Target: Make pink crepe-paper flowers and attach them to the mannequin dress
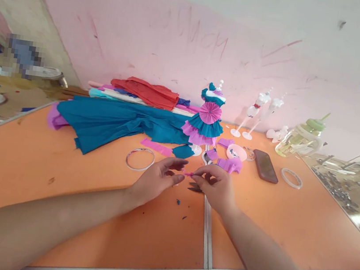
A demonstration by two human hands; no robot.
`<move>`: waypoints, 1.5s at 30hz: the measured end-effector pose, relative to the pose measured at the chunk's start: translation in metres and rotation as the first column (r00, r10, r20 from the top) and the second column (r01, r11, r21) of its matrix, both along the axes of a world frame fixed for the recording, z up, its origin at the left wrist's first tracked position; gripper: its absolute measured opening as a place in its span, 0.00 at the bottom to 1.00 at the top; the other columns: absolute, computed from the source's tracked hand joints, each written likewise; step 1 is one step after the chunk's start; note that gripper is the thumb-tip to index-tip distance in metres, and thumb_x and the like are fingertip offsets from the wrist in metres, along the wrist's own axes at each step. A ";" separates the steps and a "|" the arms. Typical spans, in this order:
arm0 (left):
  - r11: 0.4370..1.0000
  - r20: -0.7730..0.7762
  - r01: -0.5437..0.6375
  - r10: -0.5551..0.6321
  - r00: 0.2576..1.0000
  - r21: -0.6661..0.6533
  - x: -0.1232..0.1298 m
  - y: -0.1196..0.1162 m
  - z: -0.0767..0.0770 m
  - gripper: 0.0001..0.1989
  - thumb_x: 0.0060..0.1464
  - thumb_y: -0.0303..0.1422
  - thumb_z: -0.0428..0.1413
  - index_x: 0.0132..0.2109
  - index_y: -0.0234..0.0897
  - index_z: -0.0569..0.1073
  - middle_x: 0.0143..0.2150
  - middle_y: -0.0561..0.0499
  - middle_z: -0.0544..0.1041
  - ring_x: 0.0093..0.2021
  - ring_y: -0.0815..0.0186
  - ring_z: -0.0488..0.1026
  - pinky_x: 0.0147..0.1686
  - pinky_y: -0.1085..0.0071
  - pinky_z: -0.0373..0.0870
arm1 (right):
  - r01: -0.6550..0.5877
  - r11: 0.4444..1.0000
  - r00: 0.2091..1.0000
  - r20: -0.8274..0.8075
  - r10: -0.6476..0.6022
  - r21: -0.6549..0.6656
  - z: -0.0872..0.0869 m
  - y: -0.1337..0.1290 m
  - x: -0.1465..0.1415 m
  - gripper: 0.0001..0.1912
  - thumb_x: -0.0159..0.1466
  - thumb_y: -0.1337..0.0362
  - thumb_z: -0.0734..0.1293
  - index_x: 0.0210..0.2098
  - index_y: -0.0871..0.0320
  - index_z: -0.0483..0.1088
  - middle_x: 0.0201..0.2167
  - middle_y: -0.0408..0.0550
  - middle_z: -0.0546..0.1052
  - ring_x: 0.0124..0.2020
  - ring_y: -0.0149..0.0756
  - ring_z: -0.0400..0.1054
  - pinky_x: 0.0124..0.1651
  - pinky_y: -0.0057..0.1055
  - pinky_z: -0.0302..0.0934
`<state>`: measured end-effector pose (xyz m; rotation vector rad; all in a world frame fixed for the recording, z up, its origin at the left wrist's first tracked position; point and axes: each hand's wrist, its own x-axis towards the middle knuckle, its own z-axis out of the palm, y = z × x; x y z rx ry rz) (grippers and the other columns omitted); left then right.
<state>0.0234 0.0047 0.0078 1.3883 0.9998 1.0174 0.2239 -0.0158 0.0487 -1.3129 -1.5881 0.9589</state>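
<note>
My right hand (215,184) pinches a small twisted piece of pink crepe paper (188,174) between thumb and fingertips. My left hand (162,177) is just left of it, thumb and fingers apart, holding nothing I can see. Dark scissor blades (195,187) show below my right hand; the handles are hidden. Behind the hands stands a small dress form (203,122) in ruffled teal and purple paper, with a round pleated pink rosette (210,113) at its waist. Flat strips of pink paper (156,146) and teal paper (182,151) lie in front of it.
Teal crepe paper (128,119) and a folded red sheet (146,92) are piled at the back left. Tape rolls (140,159) (291,178), a phone (266,166), purple scraps (231,165), bare dress forms (258,108) and a green-lidded bottle (302,136) are around the orange table (89,211).
</note>
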 end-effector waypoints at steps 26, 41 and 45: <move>0.979 0.040 0.202 -0.202 0.979 0.008 0.040 0.164 0.127 0.35 0.40 0.31 0.73 0.56 0.39 0.71 0.55 0.42 0.77 0.57 0.50 0.74 0.54 0.56 0.72 | -0.152 0.988 0.932 -0.333 0.146 0.008 0.048 0.141 0.059 0.14 0.54 0.54 0.78 0.33 0.56 0.79 0.32 0.47 0.82 0.37 0.38 0.76 0.44 0.36 0.68; 0.977 0.133 0.204 -0.194 0.972 -0.063 0.052 0.167 0.109 0.20 0.46 0.34 0.71 0.45 0.33 0.76 0.41 0.46 0.81 0.40 0.60 0.79 0.44 0.64 0.75 | 0.048 0.996 0.997 -0.067 -0.043 0.074 0.054 0.139 0.056 0.10 0.56 0.57 0.73 0.34 0.55 0.79 0.30 0.41 0.79 0.27 0.27 0.62 0.31 0.27 0.56; 0.980 0.126 0.196 -0.189 0.974 -0.043 0.054 0.168 0.106 0.21 0.46 0.36 0.71 0.45 0.33 0.77 0.42 0.45 0.81 0.40 0.60 0.78 0.42 0.65 0.76 | 0.065 0.994 0.995 -0.076 -0.059 0.087 0.055 0.136 0.055 0.11 0.56 0.56 0.73 0.35 0.56 0.79 0.31 0.42 0.79 0.28 0.29 0.63 0.32 0.28 0.57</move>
